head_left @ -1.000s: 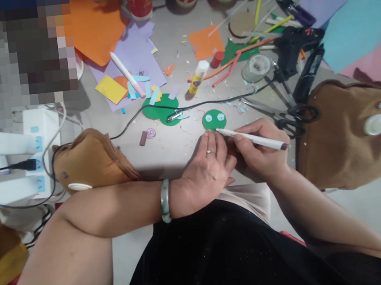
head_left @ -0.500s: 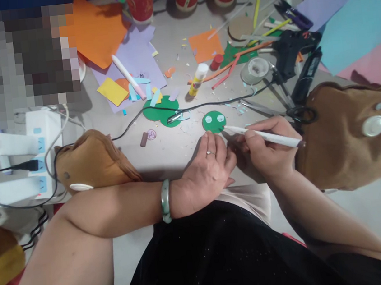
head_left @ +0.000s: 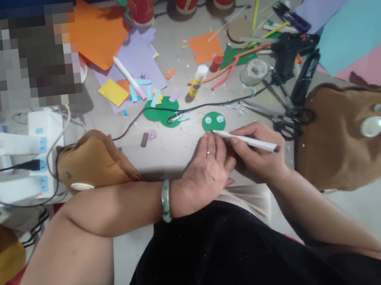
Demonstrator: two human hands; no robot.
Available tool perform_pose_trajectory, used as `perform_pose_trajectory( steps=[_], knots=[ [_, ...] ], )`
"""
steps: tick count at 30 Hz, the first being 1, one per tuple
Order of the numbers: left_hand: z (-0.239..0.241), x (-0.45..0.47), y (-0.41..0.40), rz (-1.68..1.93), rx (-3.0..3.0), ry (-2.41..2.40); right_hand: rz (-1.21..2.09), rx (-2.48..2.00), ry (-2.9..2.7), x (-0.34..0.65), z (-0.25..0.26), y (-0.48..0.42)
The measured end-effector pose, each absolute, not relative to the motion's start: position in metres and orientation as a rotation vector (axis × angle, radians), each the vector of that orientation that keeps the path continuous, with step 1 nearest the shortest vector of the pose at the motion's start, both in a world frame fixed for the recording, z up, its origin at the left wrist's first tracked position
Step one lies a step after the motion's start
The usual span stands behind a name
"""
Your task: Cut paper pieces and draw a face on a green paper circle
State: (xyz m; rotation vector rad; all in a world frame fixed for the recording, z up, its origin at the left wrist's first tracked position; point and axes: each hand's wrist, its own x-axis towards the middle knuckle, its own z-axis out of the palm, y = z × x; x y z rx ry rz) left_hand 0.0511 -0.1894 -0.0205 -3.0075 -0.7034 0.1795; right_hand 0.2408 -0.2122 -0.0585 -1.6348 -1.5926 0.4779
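A green paper cutout (head_left: 214, 123) with two pale round eyes lies flat on the table. My left hand (head_left: 208, 165) rests on its lower edge, fingers stretched out and pressing it down. In my right hand (head_left: 261, 148) is a white marker pen (head_left: 253, 142), gripped like a pencil, its tip at the cutout's lower edge beside my left fingertips. Farther left lies a larger green paper shape (head_left: 160, 111) with a black cable across it. A small purple heart drawing (head_left: 152, 134) and a brown stub (head_left: 144, 139) sit below that.
A glue stick (head_left: 198, 82) stands beyond the cutout. Scissors (head_left: 288, 118), a glue gun (head_left: 292, 52) and a brown bag (head_left: 350, 139) are at right. Left are a power strip (head_left: 49, 150) and another brown bag (head_left: 93, 161). Red cups (head_left: 140, 5) line the back.
My right hand has shifted left with the marker pen. Its tip went from the cutout's right edge to its lower edge. My left hand stays in place.
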Motion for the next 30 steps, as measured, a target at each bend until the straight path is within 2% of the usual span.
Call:
perform_pose_trajectory(
  steps=[12,19,30],
  knots=[
    [-0.026,0.048,-0.192,0.077,-2.953,-0.697,0.468,-1.606,-1.583,0.241,-0.060,-0.212],
    [-0.028,0.048,-0.192,0.051,-2.932,-0.694,0.265,-1.675,-1.450,0.243,-0.063,-0.209],
    [-0.034,0.051,-0.195,0.097,-2.921,-0.748,0.311,-1.627,-1.528,0.243,-0.063,-0.209]
  ],
)
